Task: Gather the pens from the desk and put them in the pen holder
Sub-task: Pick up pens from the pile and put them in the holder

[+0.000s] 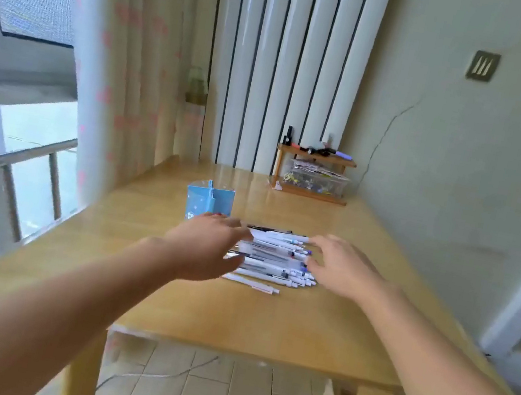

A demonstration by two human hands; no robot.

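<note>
A pile of several white pens (272, 258) lies side by side in the middle of the wooden desk (231, 317). My left hand (208, 250) hovers at the pile's left end, fingers spread, covering some pen ends. My right hand (340, 267) is at the pile's right end, fingers apart and curled toward the pen tips. Neither hand grips a pen. A light blue pen holder (209, 200) with dividers stands upright just behind my left hand, with no pens showing above its rim.
A small wooden shelf (313, 175) at the back right of the desk carries markers on top and a clear box beneath. A curtain (125, 86) and window rail lie to the left, a wall to the right. The desk's front edge is near me.
</note>
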